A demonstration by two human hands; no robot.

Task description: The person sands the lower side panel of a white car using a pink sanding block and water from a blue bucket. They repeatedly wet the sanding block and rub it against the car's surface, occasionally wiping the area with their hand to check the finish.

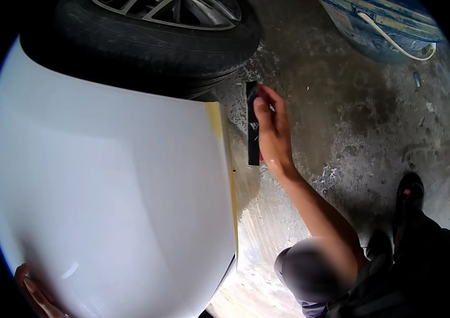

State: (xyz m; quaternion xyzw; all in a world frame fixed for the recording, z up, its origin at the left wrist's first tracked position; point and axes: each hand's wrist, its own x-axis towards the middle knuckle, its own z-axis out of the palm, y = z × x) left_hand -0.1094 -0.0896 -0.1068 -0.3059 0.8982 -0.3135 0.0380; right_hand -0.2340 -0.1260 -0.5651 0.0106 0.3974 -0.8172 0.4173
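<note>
A smooth white car body panel (113,175) fills the left half of the view, with strips of yellow masking tape (214,119) along its right edge. My right hand (274,124) grips a long, narrow sanding block (253,132), black with a red side. The block is held upright in the picture, off the panel's taped edge and apart from it. At the lower left, my left hand (38,297) lies against the panel's rim with its fingers extended; the rest of that hand is cut off by the view's edge.
A car wheel with a black tyre (151,53) stands beyond the panel. At the far right is a blue-stained bucket (389,32) with a white handle. The concrete floor (336,116) is stained and wet in patches. A dark shoe (410,190) shows at the right.
</note>
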